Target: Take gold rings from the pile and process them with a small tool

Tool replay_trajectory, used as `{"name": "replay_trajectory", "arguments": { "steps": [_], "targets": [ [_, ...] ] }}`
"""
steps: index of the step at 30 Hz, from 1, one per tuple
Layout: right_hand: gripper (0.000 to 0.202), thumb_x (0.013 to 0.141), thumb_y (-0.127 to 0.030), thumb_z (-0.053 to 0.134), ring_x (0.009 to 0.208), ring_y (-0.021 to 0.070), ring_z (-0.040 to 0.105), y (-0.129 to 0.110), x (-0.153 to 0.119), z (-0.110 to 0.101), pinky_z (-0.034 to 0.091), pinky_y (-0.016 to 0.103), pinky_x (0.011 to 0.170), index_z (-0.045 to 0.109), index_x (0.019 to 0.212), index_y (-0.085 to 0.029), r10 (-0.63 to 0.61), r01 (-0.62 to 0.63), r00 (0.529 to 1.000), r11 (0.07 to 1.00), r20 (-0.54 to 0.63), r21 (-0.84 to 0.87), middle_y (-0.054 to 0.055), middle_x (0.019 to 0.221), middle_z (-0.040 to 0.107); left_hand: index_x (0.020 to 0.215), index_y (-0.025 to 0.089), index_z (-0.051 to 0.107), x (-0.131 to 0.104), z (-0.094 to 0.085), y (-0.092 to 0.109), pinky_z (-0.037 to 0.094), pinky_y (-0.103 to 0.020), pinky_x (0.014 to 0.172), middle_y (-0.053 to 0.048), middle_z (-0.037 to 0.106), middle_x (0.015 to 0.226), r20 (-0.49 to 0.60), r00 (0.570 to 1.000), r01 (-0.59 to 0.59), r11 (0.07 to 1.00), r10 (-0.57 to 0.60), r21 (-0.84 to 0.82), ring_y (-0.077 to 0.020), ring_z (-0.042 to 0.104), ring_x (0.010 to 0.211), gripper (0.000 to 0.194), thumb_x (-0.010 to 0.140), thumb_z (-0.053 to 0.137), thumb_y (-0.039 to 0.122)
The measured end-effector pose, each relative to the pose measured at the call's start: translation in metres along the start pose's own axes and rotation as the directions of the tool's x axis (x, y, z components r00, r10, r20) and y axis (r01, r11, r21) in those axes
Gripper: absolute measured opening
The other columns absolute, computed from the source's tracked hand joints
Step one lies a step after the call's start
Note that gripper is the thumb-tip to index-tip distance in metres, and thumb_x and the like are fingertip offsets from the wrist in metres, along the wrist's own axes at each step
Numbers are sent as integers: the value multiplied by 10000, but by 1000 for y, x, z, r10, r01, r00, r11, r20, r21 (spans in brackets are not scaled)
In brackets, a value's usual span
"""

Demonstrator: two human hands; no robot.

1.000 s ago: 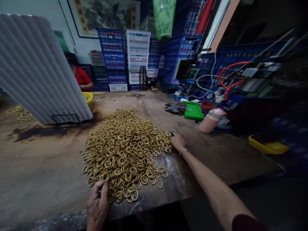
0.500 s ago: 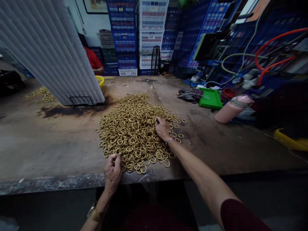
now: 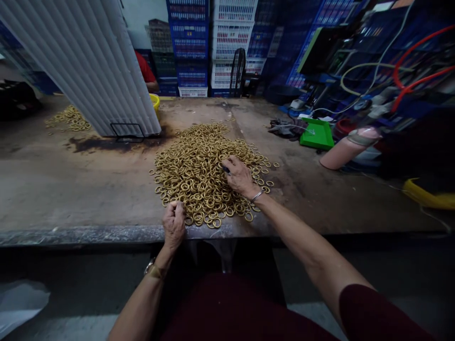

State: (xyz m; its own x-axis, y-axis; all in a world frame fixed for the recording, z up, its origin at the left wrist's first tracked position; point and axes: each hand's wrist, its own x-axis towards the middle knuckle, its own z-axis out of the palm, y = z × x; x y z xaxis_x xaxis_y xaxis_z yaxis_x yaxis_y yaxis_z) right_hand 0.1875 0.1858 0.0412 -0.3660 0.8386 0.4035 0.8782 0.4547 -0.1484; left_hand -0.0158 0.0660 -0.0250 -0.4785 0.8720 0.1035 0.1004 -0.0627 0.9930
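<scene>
1. While the head view looks down over the table [image 3: 106,189], a heap of gold-coloured rings [image 3: 199,175] lies near its front edge; every clock direction below is read from the heap's middle, with twelve toward the far side.
2. At three o'clock, the right hand [image 3: 240,176] reaches over the heap, its fingers bent down among the rings. A small black piece [image 3: 226,169] shows at its fingertips; I cannot tell whether the hand grips any ring. A bracelet [image 3: 256,195] circles the wrist.
3. At seven o'clock, the left hand [image 3: 174,220] is right at the heap's edge, its fingers curled in and the thumb near the forefinger, leaving only a narrow gap; whether a ring is pinched there I cannot tell. A watch [image 3: 149,266] sits on that wrist.
4. At ten o'clock, a white ribbed panel [image 3: 117,85] stands on the table by a black wire stand [image 3: 127,124]. Farther out, a smaller scatter of rings [image 3: 71,118] lies partly hidden behind the panel.
5. At eleven o'clock, a yellow bowl [image 3: 155,100] shows past the panel, with another person's red sleeve [image 3: 144,68] beyond it.
6. At twelve o'clock, blue crates [image 3: 188,42] and white crates [image 3: 232,40] stand stacked past the table.
7. At two o'clock, a crumpled dark cloth [image 3: 286,129] lies just beside a green tray [image 3: 318,135].
8. Farther out at three o'clock, well apart from the right hand, is a pink bottle [image 3: 350,148].
</scene>
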Motion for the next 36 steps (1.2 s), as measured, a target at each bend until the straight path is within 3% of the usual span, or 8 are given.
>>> {"name": "replay_trajectory", "arguments": {
  "steps": [3, 6, 12, 17, 24, 29, 32, 36],
  "targets": [
    [255, 813, -179, 420, 856, 146, 516, -7, -30, -3, 337, 213, 683, 536, 1040, -169, -2, 2, 1000, 997, -8, 76, 54, 979, 583, 778, 170, 518, 1, -1, 1, 323, -169, 418, 56, 438, 548, 25, 1000, 5, 998, -4, -66, -63, 379, 437, 218, 775, 491, 386],
    [217, 857, -283, 385, 653, 124, 517, -22, -68, -2, 300, 218, 597, 570, 813, -179, 37, -42, 998, 995, 57, 89, 18, 715, 600, 846, 174, 512, 1, -1, 2, 344, -163, 420, 55, 455, 571, 6, 1000, 29, 991, -29, -133, -61, 400, 442, 202, 776, 478, 361],
    [281, 820, -449, 445, 636, 133, 535, -56, -118, 10, 235, 236, 540, 555, 754, -199, 95, -103, 982, 994, 162, 43, 16, 700, 615, 878, 174, 508, 0, 0, 4, 347, -152, 394, 41, 482, 627, -27, 997, 62, 982, -67, -176, -61, 438, 467, 175, 743, 485, 283],
    [293, 849, -431, 390, 679, 151, 543, -57, -115, 24, 224, 251, 544, 555, 798, -194, 144, -142, 979, 990, 144, -26, 47, 769, 625, 834, 165, 507, -1, 1, 6, 351, -152, 390, 37, 482, 627, -35, 998, 54, 983, -61, -177, -60, 450, 472, 167, 728, 491, 293],
    [196, 822, -288, 417, 650, 140, 536, -41, -105, 35, 233, 248, 555, 562, 741, -184, 99, -99, 991, 995, 89, -10, 42, 727, 626, 815, 163, 512, -7, -3, 11, 328, -140, 368, 42, 475, 612, -86, 993, 57, 956, -85, -289, -45, 409, 438, 162, 708, 509, 285],
    [211, 818, -272, 409, 571, 121, 514, -27, -98, 34, 266, 227, 543, 569, 708, -190, 143, -149, 988, 982, 57, 117, 17, 633, 604, 839, 173, 529, -43, -10, 25, 293, -132, 368, 54, 458, 587, 61, 986, 164, 938, -153, -307, -35, 379, 422, 192, 733, 540, 332],
    [271, 856, -281, 344, 559, 110, 510, -22, -98, 24, 308, 209, 551, 573, 743, -188, 230, -230, 973, 945, 26, 234, 12, 635, 603, 824, 181, 517, -70, -8, 31, 228, -130, 342, 76, 403, 541, 221, 921, 374, 889, -322, -265, -26, 319, 379, 250, 731, 549, 411],
    [231, 851, -288, 381, 639, 119, 541, -26, -114, 8, 348, 208, 597, 579, 790, -188, 139, -158, 986, 952, 88, 263, 22, 711, 618, 785, 179, 480, -95, 3, 30, 177, -131, 335, 89, 351, 519, 475, 752, 604, 768, -458, -215, -17, 255, 354, 305, 722, 547, 469]
  ]
}}
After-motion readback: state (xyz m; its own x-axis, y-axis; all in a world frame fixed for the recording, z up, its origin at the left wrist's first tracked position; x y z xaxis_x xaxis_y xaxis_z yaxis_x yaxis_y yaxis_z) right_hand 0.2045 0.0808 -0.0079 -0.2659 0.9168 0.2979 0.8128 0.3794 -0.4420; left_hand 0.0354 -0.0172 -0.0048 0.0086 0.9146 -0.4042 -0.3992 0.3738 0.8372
